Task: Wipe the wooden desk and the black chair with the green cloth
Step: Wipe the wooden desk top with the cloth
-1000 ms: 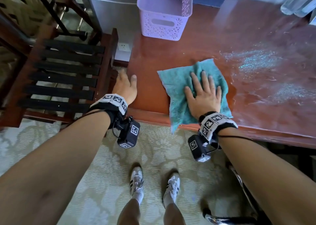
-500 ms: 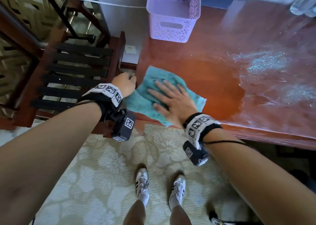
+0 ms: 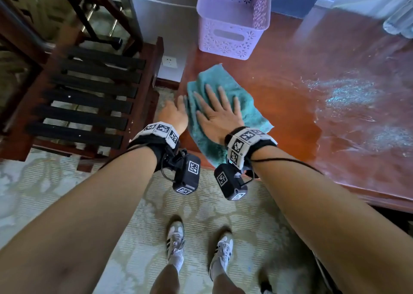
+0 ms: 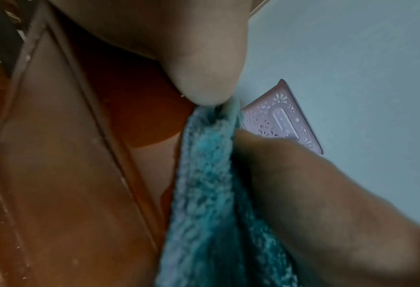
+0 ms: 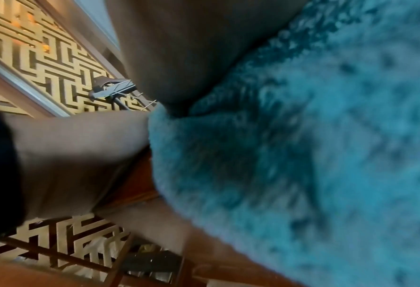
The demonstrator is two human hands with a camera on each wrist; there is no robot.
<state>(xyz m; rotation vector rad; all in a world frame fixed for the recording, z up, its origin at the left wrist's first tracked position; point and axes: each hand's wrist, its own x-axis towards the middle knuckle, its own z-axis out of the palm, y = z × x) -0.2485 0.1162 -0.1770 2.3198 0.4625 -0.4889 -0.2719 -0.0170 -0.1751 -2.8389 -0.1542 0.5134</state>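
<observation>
Green cloth lies spread on the near left corner of the wooden desk, its near end spilling over the front edge. In the head view the right hand presses flat on it with fingers straight and splayed, while the left hand sits at the desk's left edge, touching the cloth's side; whether it grips anything cannot be told from above. Judging by the surface, the wiping is partway: a darker clean patch spreads right of the cloth, but pale streaky residue covers the desk farther right, and the black chair with its slatted seat stands beside the desk, apparently not yet wiped. A lilac basket stands at the back of the desk, a wall socket shows behind, and pale patterned carpet covers the floor. From the left wrist, a fingertip and thumb meet at the cloth's edge and seem to pinch it, against the desk's side. From the right wrist, blurred cloth pile fills the frame beneath the palm, a lattice screen behind.
</observation>
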